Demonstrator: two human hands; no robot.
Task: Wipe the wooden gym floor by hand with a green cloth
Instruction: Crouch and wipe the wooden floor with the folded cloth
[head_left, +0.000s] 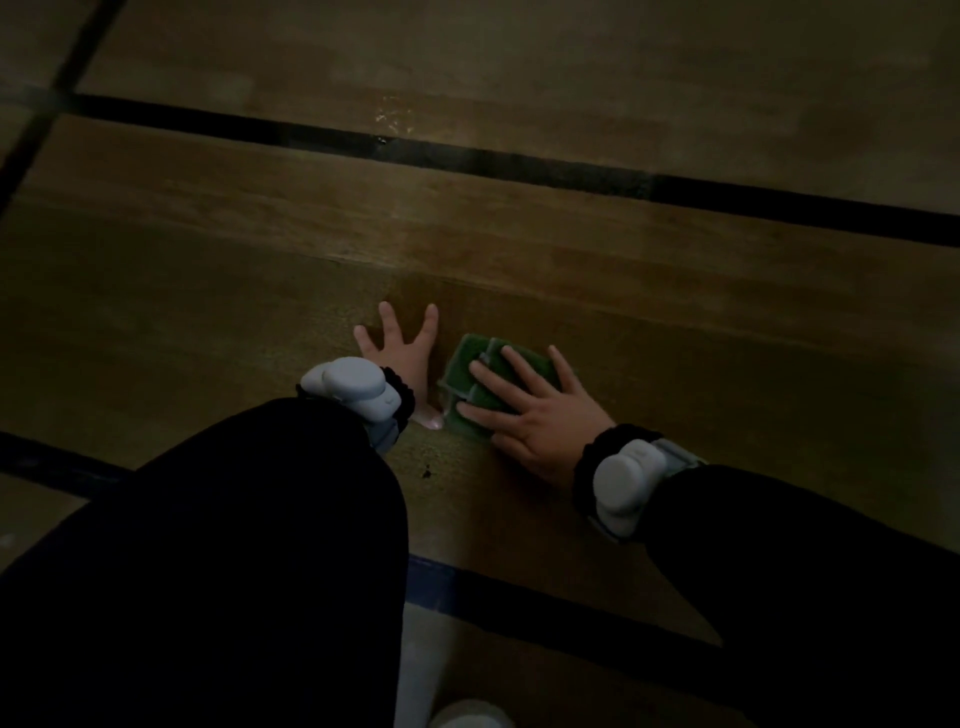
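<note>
Item, as I read it on my feed: right-hand fingers (524, 366), straight and spread apart, lying flat on top of the green cloth (485, 382); they press on it rather than curl round it. The right hand (540, 415) sits behind the cloth, nearer the camera, its wrist carrying a pale grey wrist device (626, 486) on a dark band, with a black sleeve beyond. The green cloth is folded into a small pad with lighter edging and lies on the wooden floor (208, 291), roughly at the centre of the view. Just to the left of the cloth: the left hand (402, 358), palm down on the floor, fingers straight and splayed wide, holding nothing; its thumb side lies close to the cloth's near-left corner, though I cannot tell whether the two touch. A second pale grey device (353, 389) covers the left wrist. Beyond the cloth, well apart from it, a black line (519, 161) crosses the floor, with a faint glare patch near it. On the near side of the cloth, a small dark speck (427, 473) lies on the boards, and nearer still a dark blue line (519, 597) runs across. The scene is dim; finer detail is not legible.
</note>
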